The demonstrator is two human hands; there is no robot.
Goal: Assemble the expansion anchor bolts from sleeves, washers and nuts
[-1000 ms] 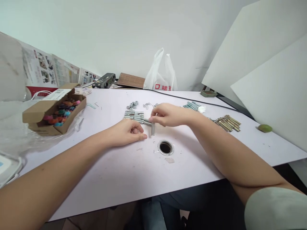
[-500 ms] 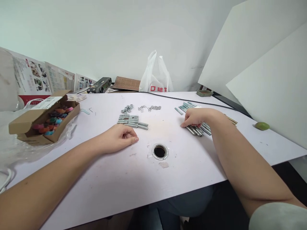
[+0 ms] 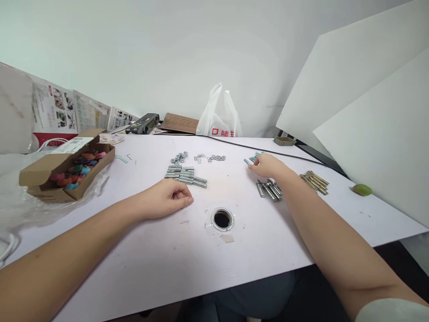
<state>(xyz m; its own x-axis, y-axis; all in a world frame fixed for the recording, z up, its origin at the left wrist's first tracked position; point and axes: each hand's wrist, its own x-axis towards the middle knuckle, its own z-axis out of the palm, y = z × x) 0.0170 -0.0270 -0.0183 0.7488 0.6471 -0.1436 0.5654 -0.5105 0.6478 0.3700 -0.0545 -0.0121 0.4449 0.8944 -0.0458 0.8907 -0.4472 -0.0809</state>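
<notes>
My left hand (image 3: 170, 198) rests on the white table with its fingers curled and nothing visible in them. Just beyond it lie silver metal sleeves (image 3: 186, 174) in rows. Over on the right, my right hand (image 3: 266, 166) is closed, fingertips down at a group of bluish-silver threaded rods (image 3: 255, 157). One short rod (image 3: 246, 161) shows right beside the fingertips; whether they grip anything is hidden. Nearer me, beside that wrist, several silver expansion bolts (image 3: 270, 190) lie together. Hex nuts (image 3: 179, 157) and thin washers (image 3: 217, 158) form small groups farther back.
Brass-coloured bolts (image 3: 315, 181) lie right of my forearm, near a green fruit (image 3: 362, 189). A round hole (image 3: 222, 219) opens in the table. On the left stands a carton (image 3: 83, 181) of colourful pieces. A plastic bag (image 3: 219, 116) and black cable (image 3: 264, 150) are behind.
My right hand has moved away from me, from the silver bolts to the bluish rods, uncovering the silver and brass-coloured bolts. My left hand stays in place. The view has tilted slightly.
</notes>
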